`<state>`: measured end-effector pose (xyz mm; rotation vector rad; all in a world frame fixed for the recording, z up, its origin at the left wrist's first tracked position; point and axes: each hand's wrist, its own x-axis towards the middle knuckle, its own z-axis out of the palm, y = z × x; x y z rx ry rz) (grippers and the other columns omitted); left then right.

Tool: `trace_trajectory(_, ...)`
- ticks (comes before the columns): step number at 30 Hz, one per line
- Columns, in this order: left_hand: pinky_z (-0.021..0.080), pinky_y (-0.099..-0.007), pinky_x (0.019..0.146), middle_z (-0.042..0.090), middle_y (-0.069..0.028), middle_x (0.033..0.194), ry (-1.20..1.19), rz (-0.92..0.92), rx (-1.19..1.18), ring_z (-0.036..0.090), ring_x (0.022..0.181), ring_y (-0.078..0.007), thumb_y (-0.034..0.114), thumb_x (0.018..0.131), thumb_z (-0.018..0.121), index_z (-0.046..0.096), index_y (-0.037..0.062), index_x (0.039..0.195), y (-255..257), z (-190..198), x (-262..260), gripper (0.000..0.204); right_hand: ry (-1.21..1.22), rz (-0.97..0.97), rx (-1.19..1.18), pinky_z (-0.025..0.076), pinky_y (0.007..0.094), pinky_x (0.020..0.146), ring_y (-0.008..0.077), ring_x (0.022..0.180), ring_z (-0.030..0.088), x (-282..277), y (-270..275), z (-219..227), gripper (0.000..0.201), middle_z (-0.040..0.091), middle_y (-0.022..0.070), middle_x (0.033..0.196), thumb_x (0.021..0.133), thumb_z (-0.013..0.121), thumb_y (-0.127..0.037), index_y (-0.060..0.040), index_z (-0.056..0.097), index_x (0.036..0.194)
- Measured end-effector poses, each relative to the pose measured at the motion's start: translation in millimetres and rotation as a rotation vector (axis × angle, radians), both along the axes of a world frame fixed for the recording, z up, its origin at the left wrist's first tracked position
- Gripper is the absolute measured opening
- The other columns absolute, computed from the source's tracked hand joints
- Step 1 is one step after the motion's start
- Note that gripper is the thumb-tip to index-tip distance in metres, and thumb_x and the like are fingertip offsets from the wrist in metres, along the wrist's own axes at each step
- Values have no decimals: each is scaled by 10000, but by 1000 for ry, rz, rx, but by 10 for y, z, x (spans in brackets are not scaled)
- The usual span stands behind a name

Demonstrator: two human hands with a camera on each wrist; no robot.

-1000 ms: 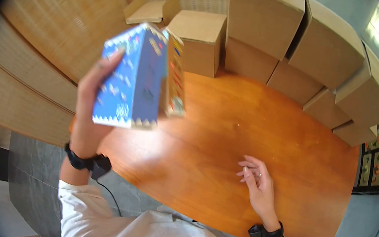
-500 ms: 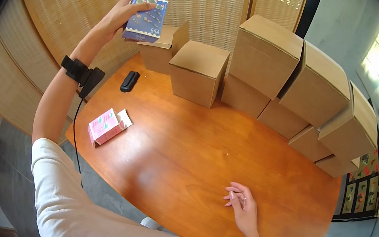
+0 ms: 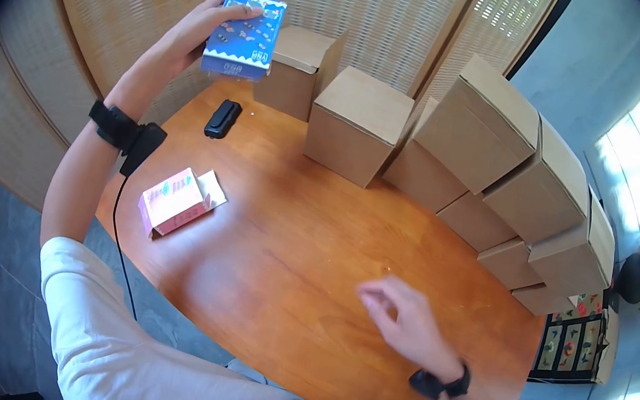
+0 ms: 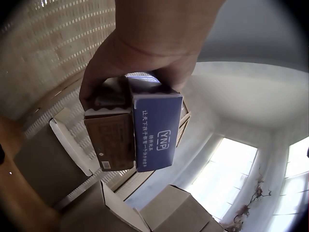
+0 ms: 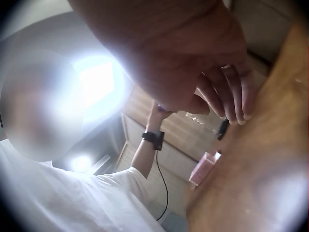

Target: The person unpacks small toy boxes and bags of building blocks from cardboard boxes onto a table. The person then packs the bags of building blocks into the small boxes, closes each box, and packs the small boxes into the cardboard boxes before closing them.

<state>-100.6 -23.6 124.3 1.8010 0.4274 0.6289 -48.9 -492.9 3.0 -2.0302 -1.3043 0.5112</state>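
Observation:
My left hand [image 3: 195, 26] grips two small printed cartons side by side, raised over the table's far left corner. The blue carton [image 3: 244, 33] faces the head camera, its thumb-side face printed with small figures. In the left wrist view a brown carton [image 4: 111, 142] sits against the blue one; from the head it is mostly hidden. Below, a pink carton [image 3: 175, 201] lies on the table with its end flap open. My right hand [image 3: 408, 321] hovers over the table's right half, fingers loosely bent, nothing in it; it is blurred in the head view.
An open-flapped cardboard box [image 3: 289, 71] stands beyond the held cartons, with a closed cardboard box [image 3: 359, 115] beside it. Stacked cardboard boxes [image 3: 483, 133] line the back right. A small black case [image 3: 223, 119] lies near the left edge. Woven screens [image 3: 356, 15] rise behind.
The left hand has carried the two cartons from close before the camera up and away to the far left corner. The right hand has shifted slightly, and the head view has turned.

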Motion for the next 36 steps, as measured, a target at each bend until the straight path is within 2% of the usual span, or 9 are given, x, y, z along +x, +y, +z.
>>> trace_trajectory(2,619,-262,802,699,-79,1080,14,49,-40,734,892,-125,416,929,754,499,60,1338,-26,-30,-168,599,-173,125,270,549,400,749,328,838,673,176,539,341,131,673,149,931,975,666,-113,1,671,1040)
trace_trajectory(7,619,-278,782,697,-76,1072,35,40,-102,731,896,-128,372,936,757,500,57,1328,1,-8,-627,565,-712,277,469,531,495,799,411,905,644,737,2169,775,123,662,197,927,956,605,-118,2,628,975)
trace_trajectory(13,628,-314,765,690,-109,1068,73,86,-108,735,900,-161,309,936,773,485,36,1288,-115,56,-982,530,-1417,154,178,528,408,869,303,1061,659,1551,3583,532,314,689,204,1043,849,730,-210,17,666,1055)
trace_trajectory(14,620,-278,758,677,-70,1031,92,110,-85,720,892,-124,326,950,748,525,80,1270,-145,46,-984,461,-1409,146,192,528,408,869,303,1061,659,1612,3666,406,314,689,204,1043,849,730,-210,17,666,1055)
trace_trajectory(16,620,-275,757,678,-73,1031,114,122,-59,721,894,-127,339,943,755,521,79,1274,-202,65,-961,481,-1425,51,49,508,605,900,306,1051,722,1685,3767,287,330,759,140,1038,894,702,-211,13,714,1137)
trace_trajectory(20,623,-263,741,681,-83,1045,155,110,-45,729,889,-132,365,927,766,500,72,1293,-182,74,-777,538,-1183,167,-256,568,552,818,318,937,752,1803,3878,302,322,773,119,978,910,672,-211,2,718,1147)
trace_trajectory(25,624,-261,733,684,-88,1062,215,32,-54,729,874,-119,345,928,768,489,50,1309,21,-38,-233,557,-1199,118,234,608,445,707,353,831,756,1969,3790,473,165,758,177,896,893,614,-124,-10,694,981)
trace_trajectory(28,589,-288,805,679,-102,1090,259,-54,112,715,932,-144,316,903,779,492,13,1347,82,-98,190,609,-938,-26,395,583,518,783,447,866,713,2127,3752,678,187,714,256,853,947,561,-122,38,656,962)
trace_trajectory(36,549,-348,818,725,-112,1032,545,-98,310,705,884,-217,393,788,805,628,24,1282,458,-176,1433,642,-617,-28,427,571,505,851,449,956,707,2228,3754,936,241,730,270,995,893,556,-75,21,697,1063)
